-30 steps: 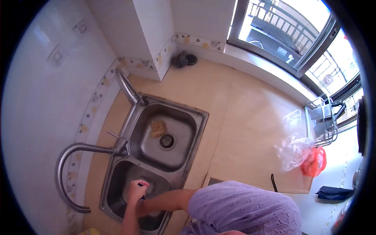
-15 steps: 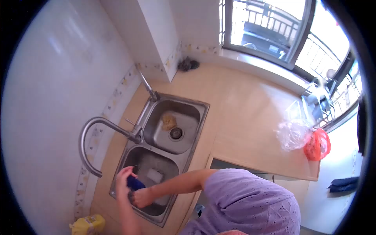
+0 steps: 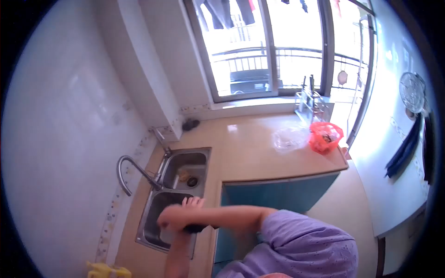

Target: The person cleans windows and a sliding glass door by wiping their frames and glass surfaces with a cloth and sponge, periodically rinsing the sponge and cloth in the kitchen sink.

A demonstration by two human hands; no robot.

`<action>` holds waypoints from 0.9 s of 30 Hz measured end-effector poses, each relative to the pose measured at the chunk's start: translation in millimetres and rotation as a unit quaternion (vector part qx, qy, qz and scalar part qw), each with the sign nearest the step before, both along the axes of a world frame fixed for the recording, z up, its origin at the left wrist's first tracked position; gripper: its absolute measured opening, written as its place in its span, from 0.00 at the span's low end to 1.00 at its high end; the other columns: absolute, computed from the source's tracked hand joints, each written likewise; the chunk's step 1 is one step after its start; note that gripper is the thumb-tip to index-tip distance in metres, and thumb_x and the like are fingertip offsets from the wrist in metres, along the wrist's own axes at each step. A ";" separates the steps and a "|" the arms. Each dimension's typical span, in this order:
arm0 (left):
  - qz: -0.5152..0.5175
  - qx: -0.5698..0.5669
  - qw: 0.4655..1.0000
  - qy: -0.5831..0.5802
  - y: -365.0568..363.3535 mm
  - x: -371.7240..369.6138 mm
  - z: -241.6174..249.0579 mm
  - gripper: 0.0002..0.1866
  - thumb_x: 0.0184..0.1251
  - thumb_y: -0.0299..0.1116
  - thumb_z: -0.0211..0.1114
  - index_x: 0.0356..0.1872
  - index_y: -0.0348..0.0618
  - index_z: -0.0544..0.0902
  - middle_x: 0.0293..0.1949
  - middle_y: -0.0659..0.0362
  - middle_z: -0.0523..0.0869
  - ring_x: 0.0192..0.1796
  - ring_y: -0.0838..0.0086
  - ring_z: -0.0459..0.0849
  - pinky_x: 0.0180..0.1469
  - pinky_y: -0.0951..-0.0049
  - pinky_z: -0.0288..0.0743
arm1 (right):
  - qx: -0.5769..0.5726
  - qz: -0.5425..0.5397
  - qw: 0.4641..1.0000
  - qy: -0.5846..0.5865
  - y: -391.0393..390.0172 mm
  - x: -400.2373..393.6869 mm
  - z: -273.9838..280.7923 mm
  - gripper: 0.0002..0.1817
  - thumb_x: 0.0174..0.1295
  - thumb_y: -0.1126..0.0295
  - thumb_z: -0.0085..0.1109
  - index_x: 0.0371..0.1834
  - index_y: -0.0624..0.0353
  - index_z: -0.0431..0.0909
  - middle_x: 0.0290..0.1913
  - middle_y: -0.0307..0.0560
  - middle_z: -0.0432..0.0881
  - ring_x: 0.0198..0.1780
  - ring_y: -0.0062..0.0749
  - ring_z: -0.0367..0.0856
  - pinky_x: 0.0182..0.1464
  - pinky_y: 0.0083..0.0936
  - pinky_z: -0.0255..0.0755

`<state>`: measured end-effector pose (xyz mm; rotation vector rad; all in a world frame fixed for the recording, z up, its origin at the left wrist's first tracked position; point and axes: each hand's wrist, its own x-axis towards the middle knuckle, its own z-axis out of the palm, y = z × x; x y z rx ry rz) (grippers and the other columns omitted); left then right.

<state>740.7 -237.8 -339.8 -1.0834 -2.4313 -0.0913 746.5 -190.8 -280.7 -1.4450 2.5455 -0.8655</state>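
My right hand (image 3: 171,217) lies across my left wrist over the near sink basin (image 3: 150,227), its fingers curled and smeared by motion. Above my right forearm show the stretched fingers of my left hand (image 3: 193,201); its palm is hidden behind that forearm. A dark, soft-looking thing (image 3: 194,228) peeks out just under the right forearm, close to the left wrist. I cannot tell what the right fingers hold.
A curved faucet (image 3: 127,160) arches beside the sink. In the far basin a tan clump (image 3: 184,176) lies by the drain (image 3: 192,181). Clear plastic (image 3: 289,139) and a red bag (image 3: 326,137) sit on the counter (image 3: 245,153). A yellow container (image 3: 107,270) stands at bottom left.
The view has tilted up and turned right. My right hand has crossed over my left wrist, and the dark blue thing between my hands is now mostly hidden.
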 end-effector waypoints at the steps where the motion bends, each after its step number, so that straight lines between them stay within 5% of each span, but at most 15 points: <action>1: 0.001 0.025 0.999 -0.025 9.7 1.5 -4.7 0.18 0.49 0.38 0.64 0.43 0.47 0.79 0.35 0.52 0.81 0.45 0.62 0.80 0.54 0.61 0.69 | 0.083 -0.071 0.994 0.002 43.7 10.0 38.3 0.10 0.47 0.66 0.60 0.34 0.49 0.83 0.34 0.48 0.83 0.39 0.46 0.82 0.41 0.41 0.74; 4: 0.063 0.222 0.954 -0.190 36.6 14.9 -13.1 0.13 0.55 0.32 0.61 0.42 0.45 0.80 0.40 0.54 0.82 0.46 0.61 0.81 0.55 0.61 0.71 | -0.186 -0.170 0.967 0.037 152.6 12.7 29.8 0.08 0.55 0.66 0.59 0.35 0.55 0.82 0.36 0.49 0.83 0.40 0.46 0.81 0.44 0.35 0.74; 5: -0.004 0.360 0.872 -0.331 53.8 22.7 25.8 0.11 0.60 0.28 0.57 0.44 0.42 0.79 0.43 0.54 0.83 0.45 0.62 0.81 0.52 0.62 0.74 | -0.231 -0.205 0.950 0.053 183.0 30.7 38.4 0.07 0.56 0.67 0.59 0.34 0.57 0.81 0.36 0.50 0.83 0.41 0.46 0.81 0.44 0.34 0.74; 6: -0.017 0.583 0.696 -0.419 70.7 23.8 37.1 0.08 0.63 0.28 0.57 0.42 0.40 0.80 0.40 0.54 0.84 0.43 0.66 0.82 0.51 0.65 0.75 | -0.278 -0.239 0.928 0.066 204.1 53.9 47.0 0.06 0.57 0.69 0.59 0.34 0.59 0.81 0.36 0.50 0.83 0.41 0.46 0.81 0.45 0.33 0.74; 7: -0.183 0.748 0.417 -0.483 78.8 4.7 40.9 0.07 0.64 0.27 0.56 0.40 0.39 0.81 0.39 0.53 0.85 0.42 0.68 0.83 0.50 0.68 0.77 | -0.341 -0.269 0.898 0.065 215.7 80.2 55.6 0.06 0.55 0.73 0.61 0.36 0.60 0.80 0.37 0.51 0.81 0.40 0.45 0.81 0.44 0.32 0.74; 8: -0.185 0.862 0.166 -0.441 95.8 -9.7 45.2 0.07 0.64 0.28 0.57 0.38 0.39 0.82 0.38 0.52 0.86 0.42 0.67 0.84 0.52 0.67 0.78 | -0.358 -0.268 0.891 0.079 223.0 102.8 55.6 0.07 0.55 0.74 0.62 0.37 0.60 0.80 0.37 0.51 0.81 0.40 0.45 0.80 0.44 0.32 0.74; 9: -0.245 0.867 0.088 -0.426 107.4 -45.1 22.2 0.08 0.64 0.25 0.56 0.40 0.36 0.82 0.41 0.50 0.86 0.46 0.65 0.85 0.55 0.64 0.78 | -0.373 -0.266 0.884 0.096 226.9 124.9 51.2 0.08 0.54 0.75 0.62 0.38 0.60 0.79 0.38 0.50 0.80 0.41 0.44 0.79 0.44 0.32 0.74; 11: -0.427 0.774 0.059 -0.465 192.2 -42.7 47.4 0.09 0.66 0.26 0.56 0.42 0.36 0.82 0.42 0.50 0.86 0.45 0.64 0.85 0.57 0.61 0.77 | -0.371 -0.217 0.878 0.208 243.1 159.4 37.1 0.13 0.50 0.78 0.65 0.41 0.57 0.79 0.40 0.47 0.78 0.43 0.42 0.77 0.45 0.32 0.73; 13: -0.455 0.726 0.043 -0.513 307.7 -22.0 61.6 0.10 0.67 0.31 0.57 0.43 0.40 0.84 0.42 0.52 0.87 0.44 0.65 0.86 0.55 0.63 0.77 | -0.314 -0.184 0.864 0.347 286.0 177.6 25.6 0.14 0.48 0.76 0.65 0.41 0.56 0.79 0.40 0.46 0.76 0.43 0.41 0.76 0.45 0.35 0.71; 15: -0.475 0.628 0.105 -0.608 421.8 37.8 44.6 0.15 0.73 0.37 0.50 0.52 0.41 0.79 0.49 0.54 0.84 0.49 0.70 0.83 0.59 0.64 0.74 | -0.298 -0.286 0.826 0.382 364.3 192.6 19.7 0.16 0.45 0.75 0.63 0.41 0.56 0.79 0.39 0.46 0.76 0.42 0.40 0.76 0.45 0.36 0.70; 16: -0.394 0.645 0.196 -0.625 474.4 84.0 26.5 0.19 0.75 0.39 0.45 0.57 0.40 0.74 0.53 0.54 0.81 0.52 0.72 0.81 0.61 0.63 0.72 | -0.287 -0.359 0.784 0.417 407.5 210.1 31.6 0.16 0.45 0.74 0.62 0.41 0.54 0.80 0.37 0.45 0.76 0.41 0.40 0.76 0.44 0.37 0.70; 20: -0.360 0.479 0.099 -0.794 625.2 238.0 -17.3 0.21 0.75 0.42 0.45 0.59 0.38 0.72 0.54 0.54 0.80 0.53 0.70 0.80 0.61 0.63 0.71 | -0.169 -0.578 0.662 0.446 587.9 290.8 17.8 0.05 0.57 0.72 0.58 0.36 0.57 0.78 0.34 0.48 0.77 0.37 0.46 0.75 0.42 0.42 0.69; 22: -0.334 0.383 0.037 -0.860 661.6 300.1 -28.0 0.23 0.75 0.43 0.45 0.60 0.37 0.71 0.54 0.54 0.79 0.53 0.69 0.80 0.61 0.63 0.71 | -0.242 -0.595 0.623 0.446 659.2 342.9 33.0 0.05 0.57 0.76 0.57 0.37 0.60 0.78 0.33 0.51 0.78 0.36 0.47 0.78 0.41 0.38 0.72; 24: -0.204 0.343 0.197 -0.895 668.1 346.9 -6.3 0.28 0.74 0.50 0.46 0.63 0.36 0.67 0.54 0.53 0.79 0.53 0.67 0.79 0.60 0.63 0.72 | -0.194 -0.662 0.555 0.465 712.5 389.0 42.6 0.06 0.61 0.75 0.57 0.39 0.62 0.79 0.31 0.51 0.78 0.33 0.44 0.79 0.39 0.32 0.74; 27: -0.346 0.229 0.215 -0.884 678.6 378.7 20.3 0.30 0.73 0.54 0.46 0.62 0.38 0.68 0.49 0.55 0.82 0.44 0.71 0.82 0.51 0.69 0.76 | -0.140 -0.693 0.526 0.473 758.1 443.8 60.9 0.07 0.62 0.70 0.59 0.40 0.60 0.79 0.30 0.47 0.79 0.30 0.37 0.79 0.33 0.25 0.74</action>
